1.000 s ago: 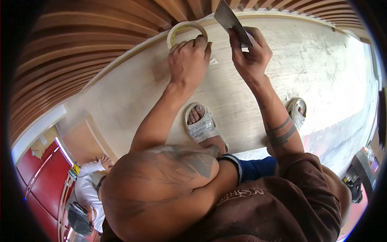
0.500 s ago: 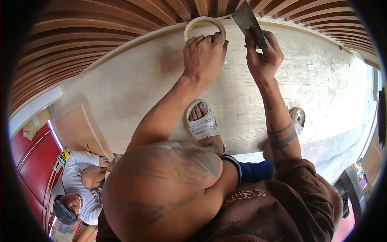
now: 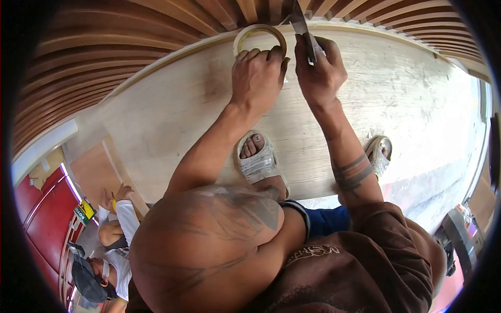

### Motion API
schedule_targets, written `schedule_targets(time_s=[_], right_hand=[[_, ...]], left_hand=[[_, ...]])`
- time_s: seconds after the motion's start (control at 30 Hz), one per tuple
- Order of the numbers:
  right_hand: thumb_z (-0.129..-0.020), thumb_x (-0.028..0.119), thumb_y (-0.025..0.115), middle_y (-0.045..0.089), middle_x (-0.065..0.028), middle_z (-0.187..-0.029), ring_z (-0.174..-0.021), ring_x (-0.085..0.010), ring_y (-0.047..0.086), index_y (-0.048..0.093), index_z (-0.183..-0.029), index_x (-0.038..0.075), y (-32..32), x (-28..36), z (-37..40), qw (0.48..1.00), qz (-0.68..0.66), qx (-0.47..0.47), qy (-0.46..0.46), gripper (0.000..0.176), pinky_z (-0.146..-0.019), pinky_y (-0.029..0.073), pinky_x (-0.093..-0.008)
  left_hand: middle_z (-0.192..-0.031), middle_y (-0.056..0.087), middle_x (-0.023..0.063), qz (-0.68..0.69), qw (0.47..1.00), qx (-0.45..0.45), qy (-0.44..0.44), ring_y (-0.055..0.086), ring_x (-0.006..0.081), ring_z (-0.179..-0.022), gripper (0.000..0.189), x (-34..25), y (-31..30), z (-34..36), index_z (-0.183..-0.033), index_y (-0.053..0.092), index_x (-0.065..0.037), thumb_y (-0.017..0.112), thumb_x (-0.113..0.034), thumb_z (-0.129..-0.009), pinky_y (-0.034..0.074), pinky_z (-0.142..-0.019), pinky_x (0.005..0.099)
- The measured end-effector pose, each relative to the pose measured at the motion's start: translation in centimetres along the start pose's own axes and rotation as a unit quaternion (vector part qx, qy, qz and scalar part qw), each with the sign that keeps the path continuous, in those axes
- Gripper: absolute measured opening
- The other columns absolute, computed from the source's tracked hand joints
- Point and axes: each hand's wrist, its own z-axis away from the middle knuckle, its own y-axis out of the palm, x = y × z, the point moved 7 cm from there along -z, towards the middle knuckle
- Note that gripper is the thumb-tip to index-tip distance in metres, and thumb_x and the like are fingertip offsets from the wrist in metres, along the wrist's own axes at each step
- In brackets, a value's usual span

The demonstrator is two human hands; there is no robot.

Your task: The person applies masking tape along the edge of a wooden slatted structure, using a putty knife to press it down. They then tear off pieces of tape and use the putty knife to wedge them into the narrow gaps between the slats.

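My left hand (image 3: 257, 75) is closed on the near side of a roll of masking tape (image 3: 241, 37), which stands near the far edge of the pale wooden board (image 3: 209, 133). Just to its right, my right hand (image 3: 322, 73) grips a flat metal putty knife (image 3: 299, 23). The blade points up toward the base of the wooden slats (image 3: 182, 21), its edge close to the strip along the board's border. Part of the handle is hidden in my fingers. A thin strip of tape seems to run between the roll and the blade.
My sandalled feet (image 3: 259, 163) rest on the board. At the lower left, a co-worker in a white top and dark cap (image 3: 88, 279) is beside a brown panel (image 3: 99, 169). A dark grey object (image 3: 459, 237) stands at the right.
My right hand has moved left with the putty knife, and the blade has turned nearly edge-on beside the tape roll. My left hand shifted slightly left. The co-worker's arms reached up toward the panel.
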Motion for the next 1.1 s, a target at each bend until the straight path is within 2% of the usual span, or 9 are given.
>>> schedule_targets(time_s=[0.07,0.27,0.33,0.53,0.73,0.87,0.93,1.0,1.1], right_hand=[[-0.086,0.002,0.088,0.075,-0.0099,-0.094,-0.065,-0.0228,0.072,0.083,-0.107,0.007,0.1,0.1,0.3,1.000,0.021,-0.001,0.017,0.023,-0.057,0.057,-0.0336],[-0.084,0.002,0.087,0.072,-0.0109,-0.092,-0.070,-0.0266,0.072,0.081,-0.117,0.004,1.2,0.9,-0.1,0.999,0.005,0.027,0.025,0.034,-0.061,0.058,-0.0374],[-0.085,0.003,0.086,0.072,-0.0113,-0.093,-0.072,-0.0274,0.072,0.081,-0.119,0.004,1.3,0.9,-0.2,0.999,0.004,0.035,0.032,0.035,-0.061,0.058,-0.0378],[-0.089,0.007,0.082,0.068,-0.0135,-0.085,-0.065,-0.0337,0.069,0.080,-0.113,0.004,1.5,0.6,-0.2,0.991,-0.012,0.080,0.110,0.025,-0.058,0.057,-0.0431],[-0.093,0.006,0.077,0.064,-0.0150,-0.080,-0.064,-0.0392,0.066,0.075,-0.096,0.005,1.0,0.2,-1.3,0.990,0.018,0.095,0.102,0.004,-0.055,0.053,-0.0473],[-0.095,0.007,0.076,0.064,-0.0159,-0.081,-0.064,-0.0390,0.065,0.075,-0.097,0.004,1.4,0.6,-1.7,0.985,0.021,0.127,0.117,0.003,-0.056,0.053,-0.0479],[-0.096,0.008,0.076,0.064,-0.0161,-0.081,-0.064,-0.0389,0.065,0.075,-0.098,0.004,1.5,0.5,-1.6,0.985,0.022,0.130,0.113,0.005,-0.057,0.053,-0.0477],[-0.096,0.012,0.073,0.065,-0.0196,-0.092,-0.071,-0.0432,0.069,0.073,-0.118,0.000,1.8,0.2,-1.2,0.978,0.031,0.172,0.115,0.024,-0.063,0.059,-0.0507],[-0.096,0.012,0.074,0.066,-0.0196,-0.093,-0.071,-0.0426,0.069,0.074,-0.118,-0.001,1.6,0.2,-1.2,0.980,0.032,0.163,0.114,0.025,-0.063,0.059,-0.0503]], left_hand=[[-0.086,0.075,0.0171,0.006,1.000,-0.004,0.017,0.072,0.0356,-0.087,0.014,-0.3,0.0,0.2,-0.100,0.074,-0.002,0.073,-0.015,-0.096,0.053,-0.088,0.0475],[-0.087,0.074,0.0183,-0.021,0.998,-0.019,0.064,0.069,0.0352,-0.092,0.020,-0.6,0.0,0.5,-0.108,0.076,0.000,0.072,-0.009,-0.090,0.049,-0.094,0.0497],[-0.091,0.073,0.0197,0.002,0.997,-0.032,0.070,0.067,0.0390,-0.087,0.017,0.0,0.3,0.6,-0.099,0.076,0.000,0.079,-0.006,-0.084,0.048,-0.100,0.0543],[-0.081,0.074,0.0127,-0.027,0.997,-0.028,0.073,0.070,0.0299,-0.085,0.017,-0.1,0.4,0.6,-0.102,0.078,-0.001,0.076,-0.006,-0.086,0.041,-0.119,0.0534],[-0.081,0.073,0.0113,-0.021,0.995,-0.046,0.088,0.070,0.0277,-0.084,0.022,-0.7,0.3,0.4,-0.110,0.078,-0.002,0.077,-0.012,-0.091,0.040,-0.120,0.0525],[-0.078,0.070,0.0143,-0.011,0.995,-0.032,0.097,0.070,0.0318,-0.086,0.027,-1.1,0.7,0.4,-0.113,0.074,0.002,0.073,-0.006,-0.087,0.041,-0.119,0.0527],[-0.080,0.070,0.0155,-0.010,0.996,-0.030,0.084,0.070,0.0330,-0.089,0.030,-1.2,0.7,0.4,-0.113,0.073,0.003,0.073,-0.005,-0.084,0.041,-0.119,0.0535],[-0.085,0.071,0.0160,-0.010,0.996,-0.034,0.077,0.070,0.0325,-0.092,0.031,-1.3,0.5,0.5,-0.113,0.073,0.003,0.075,-0.007,-0.084,0.046,-0.110,0.0505],[-0.088,0.072,0.0170,0.057,0.996,-0.023,0.064,0.069,0.0327,-0.092,0.035,-1.2,-0.8,0.6,-0.117,0.072,0.003,0.076,-0.007,-0.084,0.049,-0.099,0.0478]])
